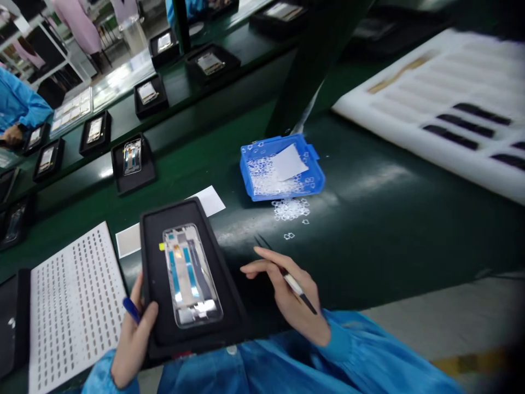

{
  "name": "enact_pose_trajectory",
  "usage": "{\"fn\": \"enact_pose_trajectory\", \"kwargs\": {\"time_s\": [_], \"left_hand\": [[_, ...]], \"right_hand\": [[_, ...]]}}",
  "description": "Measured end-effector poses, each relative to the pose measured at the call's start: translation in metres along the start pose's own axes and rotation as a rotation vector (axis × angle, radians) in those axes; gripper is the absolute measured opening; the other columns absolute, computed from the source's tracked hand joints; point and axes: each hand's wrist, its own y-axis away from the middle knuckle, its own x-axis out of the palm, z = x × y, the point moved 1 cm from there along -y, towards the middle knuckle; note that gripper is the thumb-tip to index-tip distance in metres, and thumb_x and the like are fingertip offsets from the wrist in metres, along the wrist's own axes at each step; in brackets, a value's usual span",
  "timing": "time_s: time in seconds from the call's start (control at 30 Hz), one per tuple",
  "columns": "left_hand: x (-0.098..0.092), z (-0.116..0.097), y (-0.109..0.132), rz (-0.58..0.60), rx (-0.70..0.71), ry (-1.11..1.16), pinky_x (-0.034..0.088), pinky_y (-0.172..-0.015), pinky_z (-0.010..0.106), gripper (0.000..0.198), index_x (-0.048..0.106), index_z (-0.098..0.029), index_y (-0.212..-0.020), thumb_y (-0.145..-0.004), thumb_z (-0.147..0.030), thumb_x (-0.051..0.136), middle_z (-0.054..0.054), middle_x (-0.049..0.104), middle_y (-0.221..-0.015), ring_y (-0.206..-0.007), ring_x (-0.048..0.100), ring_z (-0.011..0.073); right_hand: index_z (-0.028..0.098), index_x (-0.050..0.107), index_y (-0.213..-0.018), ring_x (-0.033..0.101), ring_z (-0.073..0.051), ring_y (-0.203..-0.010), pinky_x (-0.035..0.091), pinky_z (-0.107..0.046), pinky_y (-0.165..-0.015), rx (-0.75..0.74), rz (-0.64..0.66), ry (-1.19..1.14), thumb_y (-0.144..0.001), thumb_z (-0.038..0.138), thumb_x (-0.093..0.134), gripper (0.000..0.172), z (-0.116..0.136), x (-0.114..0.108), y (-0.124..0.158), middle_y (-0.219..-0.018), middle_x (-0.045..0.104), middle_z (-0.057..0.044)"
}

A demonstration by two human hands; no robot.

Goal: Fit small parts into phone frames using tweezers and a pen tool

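Observation:
My left hand (133, 334) grips the left edge of a black foam tray (153, 295), and a blue pen-like tool (132, 310) sticks out between its fingers. In that tray lies a phone frame (191, 276) with blue strips and a yellow tab. To the right of the tray, my right hand (287, 287) holds tweezers (293, 284), their thin tips pointing up and left over the dark table. Beyond the tips stands a blue bin (246, 180) with many small clear pieces and a white paper (288, 163). A loose pile of the pieces (291, 209) lies in front of it.
A white sheet with rows of small parts (77, 306) lies at the left. Several black trays with phone parts (133, 158) line the bench behind. A large white foam rack (410, 104) is at the upper right. A person's blue sleeve (24, 101) shows at the far left.

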Motion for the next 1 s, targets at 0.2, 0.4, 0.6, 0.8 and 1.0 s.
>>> {"fn": "enact_pose_trajectory", "kwargs": {"time_s": [0.2,0.4,0.6,0.8,1.0], "left_hand": [[0.015,-0.081,-0.113,-0.014,0.151,0.039,0.051,-0.046,0.017,0.067,0.041,-0.028,-0.146,-0.083,-0.038,0.062,0.006,0.065,-0.12,-0.063,0.064,0.0108],[0.058,-0.134,-0.227,-0.052,0.145,-0.027,0.018,-0.031,0.013,0.053,0.042,-0.022,-0.141,-0.091,-0.032,0.056,-0.006,0.048,-0.064,-0.032,0.034,0.0014],[0.032,-0.15,-0.288,-0.297,0.214,-0.458,0.042,-0.05,0.02,0.041,0.054,-0.014,-0.128,-0.094,-0.036,0.051,0.01,0.066,-0.098,-0.073,0.069,0.0172],[-0.031,-0.124,-0.296,-0.607,0.053,-0.723,0.044,-0.093,0.047,0.036,0.062,-0.008,-0.112,-0.084,-0.031,0.066,0.025,0.055,-0.127,-0.121,0.053,0.0392],[-0.054,-0.107,-0.302,-0.544,-0.037,-0.699,0.048,-0.093,0.044,0.025,0.064,-0.013,-0.099,-0.09,-0.036,0.062,0.007,0.066,-0.106,-0.102,0.062,0.0216]], "right_hand": [[0.024,0.062,-0.12,0.066,-0.024,-0.102,0.055,-0.039,-0.084,-0.261,0.056,0.605,-0.096,0.019,0.047,0.029,-0.02,-0.064,0.004,-0.111,0.07,-0.007],[0.022,0.062,-0.119,0.06,-0.028,-0.115,0.051,-0.047,-0.094,-0.211,0.084,0.766,-0.096,0.025,0.042,0.03,-0.042,-0.073,-0.026,-0.124,0.064,-0.01],[0.024,0.066,-0.114,0.068,-0.024,-0.088,0.055,-0.038,-0.078,-0.215,-0.087,0.708,-0.095,0.027,0.047,0.027,-0.039,-0.076,-0.026,-0.101,0.071,-0.007],[0.022,0.071,-0.104,0.066,-0.022,-0.068,0.049,-0.033,-0.058,-0.359,-0.037,0.723,-0.096,0.034,0.046,0.028,-0.047,-0.07,-0.026,-0.083,0.068,-0.007],[0.031,0.069,-0.106,0.067,-0.025,-0.064,0.046,-0.036,-0.051,-0.399,-0.043,0.711,-0.094,0.035,0.051,0.022,-0.043,-0.066,-0.037,-0.082,0.069,-0.007]]}}
